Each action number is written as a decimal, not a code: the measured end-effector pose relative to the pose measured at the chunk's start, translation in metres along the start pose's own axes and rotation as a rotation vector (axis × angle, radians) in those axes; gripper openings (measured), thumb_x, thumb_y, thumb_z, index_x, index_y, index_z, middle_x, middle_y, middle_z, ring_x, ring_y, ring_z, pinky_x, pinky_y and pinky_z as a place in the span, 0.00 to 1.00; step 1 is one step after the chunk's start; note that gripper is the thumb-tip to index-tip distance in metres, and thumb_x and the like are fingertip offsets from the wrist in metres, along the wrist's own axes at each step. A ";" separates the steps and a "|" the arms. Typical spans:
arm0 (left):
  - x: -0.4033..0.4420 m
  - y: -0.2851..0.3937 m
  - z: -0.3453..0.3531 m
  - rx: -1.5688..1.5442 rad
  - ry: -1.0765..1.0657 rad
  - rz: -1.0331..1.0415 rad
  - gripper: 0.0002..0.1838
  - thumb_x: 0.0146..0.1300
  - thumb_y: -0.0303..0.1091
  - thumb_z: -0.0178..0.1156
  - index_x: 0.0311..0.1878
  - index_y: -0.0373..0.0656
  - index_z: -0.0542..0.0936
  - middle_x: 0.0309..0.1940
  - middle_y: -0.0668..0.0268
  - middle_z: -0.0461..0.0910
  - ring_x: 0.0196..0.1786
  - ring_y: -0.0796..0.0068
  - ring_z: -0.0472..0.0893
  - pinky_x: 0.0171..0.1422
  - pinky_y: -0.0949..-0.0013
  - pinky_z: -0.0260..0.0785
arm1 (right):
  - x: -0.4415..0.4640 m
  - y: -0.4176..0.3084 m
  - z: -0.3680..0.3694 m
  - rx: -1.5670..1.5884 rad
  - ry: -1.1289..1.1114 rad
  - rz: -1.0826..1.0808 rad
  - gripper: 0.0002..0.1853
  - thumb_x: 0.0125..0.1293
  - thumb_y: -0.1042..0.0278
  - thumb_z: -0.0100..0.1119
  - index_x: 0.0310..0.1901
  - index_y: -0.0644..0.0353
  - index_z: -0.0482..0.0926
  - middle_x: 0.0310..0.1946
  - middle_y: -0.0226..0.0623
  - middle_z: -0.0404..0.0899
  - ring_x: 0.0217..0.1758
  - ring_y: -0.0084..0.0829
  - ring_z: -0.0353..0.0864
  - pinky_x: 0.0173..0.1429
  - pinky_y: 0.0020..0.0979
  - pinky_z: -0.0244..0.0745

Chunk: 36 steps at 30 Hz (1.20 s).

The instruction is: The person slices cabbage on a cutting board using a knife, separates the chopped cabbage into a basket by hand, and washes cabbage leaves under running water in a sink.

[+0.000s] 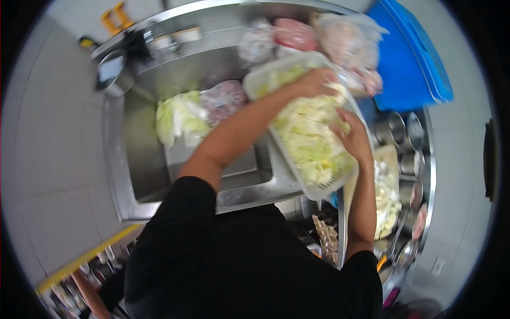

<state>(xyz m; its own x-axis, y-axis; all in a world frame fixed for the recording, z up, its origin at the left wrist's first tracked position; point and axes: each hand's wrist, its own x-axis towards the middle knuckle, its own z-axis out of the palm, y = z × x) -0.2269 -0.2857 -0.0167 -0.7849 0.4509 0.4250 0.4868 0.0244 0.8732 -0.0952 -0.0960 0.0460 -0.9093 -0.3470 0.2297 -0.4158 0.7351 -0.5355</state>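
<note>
Pale tiles (58,133) flanking steel sink (143,173); pale-green leaves (183,114) and reddish bag (226,100) lying inside. White basket (325,190) sitting at right edge, holding chopped cabbage (311,127); left hand (317,83), right hand (353,133) touching cabbage, grips unclear.

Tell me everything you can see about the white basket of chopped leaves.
The basket is white, looks like plastic and is roughly rectangular, with slots showing near its lower end. It sits slantwise at the sink's right edge, opening upward, holding chopped pale green and yellowish leaves. The left hand and right hand are at the leaves; whether either touches the basket is unclear.
</note>
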 end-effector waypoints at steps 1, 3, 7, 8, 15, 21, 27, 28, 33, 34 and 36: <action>-0.010 0.017 0.003 0.065 0.001 -0.080 0.21 0.54 0.46 0.73 0.44 0.41 0.82 0.38 0.62 0.83 0.45 0.69 0.80 0.54 0.66 0.72 | -0.003 0.004 0.006 0.001 -0.142 0.087 0.21 0.59 0.68 0.68 0.54 0.61 0.78 0.39 0.44 0.80 0.41 0.38 0.80 0.50 0.35 0.75; -0.029 0.019 0.010 0.156 0.065 -0.078 0.18 0.58 0.44 0.69 0.41 0.39 0.82 0.39 0.55 0.83 0.47 0.61 0.83 0.54 0.63 0.73 | -0.010 -0.004 0.020 -0.014 -0.290 0.169 0.21 0.59 0.70 0.68 0.55 0.61 0.77 0.37 0.42 0.79 0.38 0.36 0.80 0.47 0.35 0.75; -0.054 0.013 0.002 0.097 0.150 -0.059 0.17 0.55 0.31 0.65 0.47 0.39 0.75 0.42 0.57 0.80 0.46 0.60 0.81 0.56 0.62 0.72 | -0.011 -0.010 0.033 0.104 -0.165 0.206 0.15 0.59 0.78 0.61 0.49 0.63 0.80 0.31 0.36 0.77 0.32 0.26 0.76 0.39 0.29 0.73; -0.055 0.007 -0.003 0.086 0.180 0.014 0.17 0.54 0.28 0.65 0.47 0.39 0.74 0.43 0.61 0.79 0.44 0.62 0.80 0.55 0.63 0.71 | -0.011 -0.002 0.027 0.105 -0.126 0.208 0.13 0.59 0.80 0.58 0.46 0.63 0.80 0.29 0.34 0.77 0.30 0.23 0.74 0.36 0.27 0.72; -0.054 0.064 -0.034 -0.345 -0.016 -0.398 0.15 0.65 0.37 0.64 0.49 0.40 0.77 0.36 0.63 0.80 0.32 0.79 0.83 0.27 0.77 0.68 | 0.007 -0.011 -0.015 0.251 0.039 0.301 0.13 0.68 0.71 0.61 0.53 0.62 0.80 0.42 0.29 0.83 0.41 0.18 0.78 0.44 0.23 0.75; -0.047 0.074 -0.002 -0.434 0.094 -0.527 0.16 0.70 0.43 0.58 0.45 0.38 0.76 0.25 0.66 0.79 0.22 0.80 0.81 0.20 0.79 0.61 | 0.023 -0.039 -0.002 0.849 0.089 0.354 0.15 0.70 0.61 0.60 0.51 0.62 0.81 0.33 0.29 0.83 0.32 0.19 0.76 0.35 0.23 0.71; -0.057 0.094 0.017 -0.330 0.008 -0.609 0.18 0.72 0.50 0.54 0.46 0.43 0.77 0.28 0.69 0.78 0.23 0.83 0.76 0.24 0.79 0.62 | 0.006 -0.006 0.024 1.119 0.231 0.496 0.10 0.72 0.64 0.55 0.40 0.63 0.79 0.27 0.30 0.78 0.26 0.18 0.73 0.31 0.22 0.69; -0.058 0.091 0.023 -0.350 0.010 -0.565 0.18 0.72 0.50 0.54 0.45 0.43 0.78 0.28 0.70 0.78 0.25 0.84 0.76 0.25 0.79 0.63 | 0.003 -0.008 0.024 1.200 0.267 0.550 0.10 0.73 0.64 0.55 0.40 0.62 0.79 0.26 0.29 0.77 0.26 0.18 0.72 0.30 0.21 0.69; -0.059 0.089 0.027 -0.118 -0.101 -0.480 0.18 0.69 0.51 0.58 0.42 0.43 0.80 0.27 0.72 0.77 0.29 0.86 0.78 0.28 0.79 0.64 | -0.003 -0.004 0.012 1.042 0.248 0.547 0.13 0.72 0.60 0.56 0.37 0.62 0.78 0.24 0.27 0.75 0.24 0.17 0.72 0.26 0.21 0.67; -0.058 0.090 0.030 -0.056 -0.125 -0.462 0.17 0.68 0.49 0.60 0.42 0.42 0.80 0.27 0.73 0.77 0.29 0.86 0.77 0.28 0.78 0.64 | -0.005 -0.007 0.009 1.053 0.257 0.547 0.13 0.72 0.60 0.56 0.37 0.62 0.78 0.24 0.27 0.75 0.24 0.17 0.72 0.26 0.21 0.67; -0.061 0.097 0.038 0.013 -0.162 -0.450 0.17 0.67 0.47 0.62 0.42 0.41 0.80 0.27 0.73 0.77 0.28 0.86 0.76 0.29 0.77 0.65 | -0.010 -0.014 0.001 0.900 0.245 0.505 0.16 0.72 0.56 0.56 0.36 0.63 0.79 0.23 0.26 0.75 0.25 0.17 0.73 0.28 0.22 0.69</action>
<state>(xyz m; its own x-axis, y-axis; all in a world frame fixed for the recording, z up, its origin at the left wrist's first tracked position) -0.1173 -0.2774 0.0328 -0.8495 0.5261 -0.0382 0.1177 0.2596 0.9585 -0.0808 -0.1032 0.0505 -0.9933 0.0790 -0.0839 0.0861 0.0247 -0.9960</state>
